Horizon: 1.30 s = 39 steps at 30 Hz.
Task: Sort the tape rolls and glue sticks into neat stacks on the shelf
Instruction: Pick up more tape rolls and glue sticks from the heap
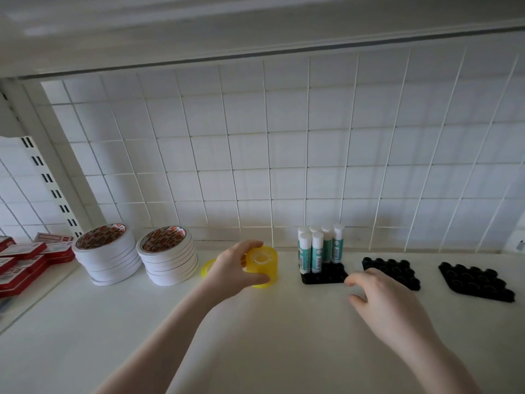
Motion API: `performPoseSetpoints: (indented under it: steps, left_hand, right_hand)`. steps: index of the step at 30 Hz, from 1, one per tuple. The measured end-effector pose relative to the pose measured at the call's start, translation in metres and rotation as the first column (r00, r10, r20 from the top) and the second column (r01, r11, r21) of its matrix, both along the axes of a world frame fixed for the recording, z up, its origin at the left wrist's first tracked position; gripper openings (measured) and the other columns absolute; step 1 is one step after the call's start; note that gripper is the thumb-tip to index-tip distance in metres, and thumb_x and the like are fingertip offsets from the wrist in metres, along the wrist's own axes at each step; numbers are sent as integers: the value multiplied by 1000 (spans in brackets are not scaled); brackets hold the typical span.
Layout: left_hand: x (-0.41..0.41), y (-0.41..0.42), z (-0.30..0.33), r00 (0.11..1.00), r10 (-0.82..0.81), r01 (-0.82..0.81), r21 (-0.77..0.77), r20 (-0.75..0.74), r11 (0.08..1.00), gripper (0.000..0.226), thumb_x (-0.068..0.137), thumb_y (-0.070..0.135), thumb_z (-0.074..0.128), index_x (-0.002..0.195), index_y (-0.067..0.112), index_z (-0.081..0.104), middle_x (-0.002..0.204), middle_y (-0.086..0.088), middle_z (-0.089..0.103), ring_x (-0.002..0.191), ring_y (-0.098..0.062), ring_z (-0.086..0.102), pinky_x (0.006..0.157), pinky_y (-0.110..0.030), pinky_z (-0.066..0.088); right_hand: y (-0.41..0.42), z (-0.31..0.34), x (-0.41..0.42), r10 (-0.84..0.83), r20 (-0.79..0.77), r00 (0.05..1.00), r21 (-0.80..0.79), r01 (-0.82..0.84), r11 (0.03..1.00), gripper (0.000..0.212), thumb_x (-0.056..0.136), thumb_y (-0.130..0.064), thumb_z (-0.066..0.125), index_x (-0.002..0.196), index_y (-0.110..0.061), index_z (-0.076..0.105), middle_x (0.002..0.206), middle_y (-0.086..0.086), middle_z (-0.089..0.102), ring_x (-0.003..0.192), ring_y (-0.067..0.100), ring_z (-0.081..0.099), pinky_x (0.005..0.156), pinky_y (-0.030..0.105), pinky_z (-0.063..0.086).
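Your left hand [231,268] grips the stack of yellow tape rolls [262,265] on the shelf [270,336]; your right hand [380,302] hovers loosely open, empty, beside the glue sticks [319,248].

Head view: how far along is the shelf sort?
Done: two white tape-roll stacks stand at the left; five glue sticks stand in one black holder tray. In hand: left hand grips a yellow tape stack. Left: a yellow roll behind that hand, two trays with no sticks.

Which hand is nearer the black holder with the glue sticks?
Right. The right hand hovers just beside the black holder's front right corner; the left hand grips yellow tape rolls further left.
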<state>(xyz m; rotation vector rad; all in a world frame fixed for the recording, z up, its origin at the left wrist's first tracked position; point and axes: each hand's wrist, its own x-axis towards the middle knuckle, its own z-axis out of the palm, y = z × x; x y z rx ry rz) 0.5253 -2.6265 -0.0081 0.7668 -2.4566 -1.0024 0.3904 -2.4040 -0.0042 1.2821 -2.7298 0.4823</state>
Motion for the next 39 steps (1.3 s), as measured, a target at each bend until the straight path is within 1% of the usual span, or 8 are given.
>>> performPoseSetpoints:
  steps: [3,7,12,19,22,27,33,39]
  left_hand:
    - [5,6,5,999,36,-32,-93,40,995,84,49,45,77,127,30,50,120,7,54,112,-14,52,96,-31,43]
    - [19,26,13,989,145,-143,-309,-17,940,63,74,27,76,131,22,49,123,5,50,111,-15,49,89,-23,36]
    - [37,65,8,967,235,-255,-466,-102,847,51,80,27,71,127,17,54,123,-1,55,110,-23,53,87,-28,38]
    - [46,120,3,969,211,-245,-529,-126,813,47,76,24,75,119,12,60,116,-4,61,105,-30,56,80,-35,47]
    - [42,146,3,972,177,-230,-501,-152,834,46,79,25,72,121,13,59,117,-5,59,107,-29,54,83,-36,44]
    - [26,189,6,975,161,-211,-425,-150,880,43,80,24,71,121,13,59,119,-5,58,110,-27,53,88,-35,40]
    - [-23,255,16,988,111,-148,-427,-111,892,42,81,25,70,121,14,60,121,-5,58,111,-27,53,89,-36,41]
    - [-120,351,11,988,93,-138,-427,-126,894,42,82,27,68,122,18,59,123,0,58,113,-23,53,86,-35,41]
  right_hand:
    - [7,3,-2,-36,-47,998,21,37,999,26,95,-30,46,120,-29,54,117,-10,52,100,10,54,74,21,42]
    - [20,11,0,-72,-101,992,3,72,997,25,94,-31,41,116,-26,53,114,-6,54,102,15,54,78,27,47]
    - [48,7,6,-92,-124,988,-20,90,996,26,96,-34,39,118,-27,51,111,-7,55,102,14,53,78,25,43]
    - [103,-5,24,-213,-151,965,-57,206,977,26,93,-34,46,115,-25,57,110,-5,59,104,16,55,84,27,42]
    - [132,-11,27,-313,-130,941,-119,299,947,25,87,-26,58,110,-17,65,100,2,65,95,24,59,77,33,44]
    - [185,-15,13,-396,-114,911,-100,386,917,25,89,-25,55,111,-15,63,104,4,64,100,25,58,81,33,43]
    - [252,-18,-39,-456,-113,883,-266,415,870,15,73,-9,73,87,-6,70,80,15,67,77,35,62,66,38,48]
    - [347,-23,-135,-449,-252,857,-343,355,870,18,58,-6,81,69,-8,67,64,11,62,57,34,60,51,36,49]
